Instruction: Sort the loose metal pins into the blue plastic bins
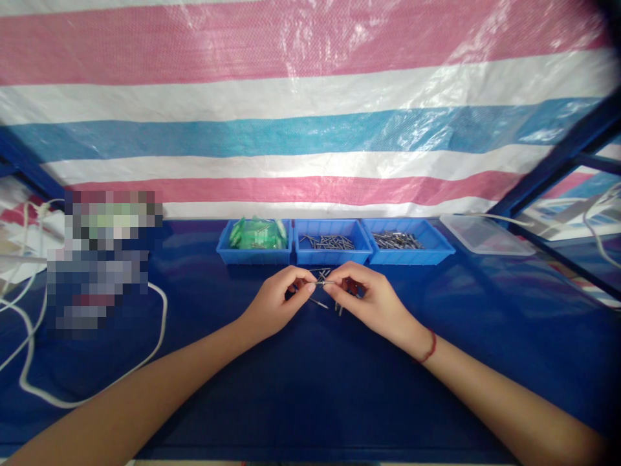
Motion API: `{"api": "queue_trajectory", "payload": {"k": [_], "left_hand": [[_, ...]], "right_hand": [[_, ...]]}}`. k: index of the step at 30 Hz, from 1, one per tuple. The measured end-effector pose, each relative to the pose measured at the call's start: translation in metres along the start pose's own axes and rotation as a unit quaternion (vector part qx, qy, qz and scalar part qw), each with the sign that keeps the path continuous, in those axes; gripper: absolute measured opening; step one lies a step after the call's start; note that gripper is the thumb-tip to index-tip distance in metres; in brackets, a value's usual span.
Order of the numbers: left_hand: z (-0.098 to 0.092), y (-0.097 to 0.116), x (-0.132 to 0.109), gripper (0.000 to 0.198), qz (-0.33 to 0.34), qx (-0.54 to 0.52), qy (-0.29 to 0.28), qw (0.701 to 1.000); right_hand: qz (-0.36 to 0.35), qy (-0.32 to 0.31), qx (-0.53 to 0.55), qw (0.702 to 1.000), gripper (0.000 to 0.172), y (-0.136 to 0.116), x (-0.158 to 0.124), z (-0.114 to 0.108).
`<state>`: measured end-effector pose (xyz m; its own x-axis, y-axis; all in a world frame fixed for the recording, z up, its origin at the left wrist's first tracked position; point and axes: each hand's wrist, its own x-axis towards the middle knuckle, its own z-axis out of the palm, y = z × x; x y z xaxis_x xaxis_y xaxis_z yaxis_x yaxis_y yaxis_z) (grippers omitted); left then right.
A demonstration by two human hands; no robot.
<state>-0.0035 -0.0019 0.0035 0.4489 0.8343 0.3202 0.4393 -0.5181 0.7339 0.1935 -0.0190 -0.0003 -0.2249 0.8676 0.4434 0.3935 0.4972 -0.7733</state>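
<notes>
Currently, my left hand [279, 299] and right hand [372, 295], fingertips [311, 287] pinched close, grip one slim metal piece [323, 283] above the table [315, 395]. Whether it's finished I cannot tell; loose pieces [320, 304] nearby and metal parts [334, 243] in the middle bin [334, 256] seem left to handle.

White glare on my striped pink-white-blue plastic sheet [301, 136]
Top right corner's dark, edges look stretched, coarse pixel blocks at left.
</notes>
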Motion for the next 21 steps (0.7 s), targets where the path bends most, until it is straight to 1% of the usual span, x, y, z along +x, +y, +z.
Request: {"api": "queue_trajectory", "payload": {"k": [3, 5, 7, 10, 13, 15, 17, 19, 21], "left_hand": [[0.001, -0.002, -0.001, 0.014, 0.042, 0.057, -0.009, 0.997], [0.002, -0.004, -0.002, 0.018, 0.066, 0.113, -0.013, 0.991], [0.003, -0.004, -0.004, 0.026, 0.071, 0.170, -0.022, 0.983], [0.005, -0.004, -0.005, 0.033, 0.056, 0.231, -0.049, 0.970], [0.005, -0.004, -0.006, 0.027, 0.044, 0.255, -0.067, 0.964], [0.005, -0.004, -0.006, 0.023, 0.041, 0.260, -0.070, 0.962], [0.005, -0.004, -0.006, 0.022, 0.042, 0.260, -0.071, 0.962], [0.004, -0.004, -0.007, 0.021, 0.046, 0.257, -0.073, 0.963], [0.004, -0.004, -0.007, 0.022, 0.047, 0.251, -0.074, 0.964]], "right_hand": [[-0.007, 0.004, -0.013, 1.000, 0.015, 0.000, 0.001, -0.004], [-0.017, 0.024, -0.041, 0.999, 0.017, 0.005, 0.005, -0.011], [-0.015, 0.065, -0.082, 0.994, 0.019, 0.013, 0.010, -0.022], [0.028, 0.153, -0.140, 0.978, 0.022, 0.031, 0.018, -0.046], [0.068, 0.249, -0.216, 0.942, 0.024, 0.051, 0.024, -0.073], [0.081, 0.278, -0.285, 0.914, 0.026, 0.063, 0.026, -0.087], [0.094, 0.271, -0.366, 0.886, 0.028, 0.073, 0.026, -0.096], [0.109, 0.257, -0.427, 0.860, 0.030, 0.081, 0.026, -0.100], [0.113, 0.255, -0.454, 0.846, 0.031, 0.084, 0.025, -0.100]]}}
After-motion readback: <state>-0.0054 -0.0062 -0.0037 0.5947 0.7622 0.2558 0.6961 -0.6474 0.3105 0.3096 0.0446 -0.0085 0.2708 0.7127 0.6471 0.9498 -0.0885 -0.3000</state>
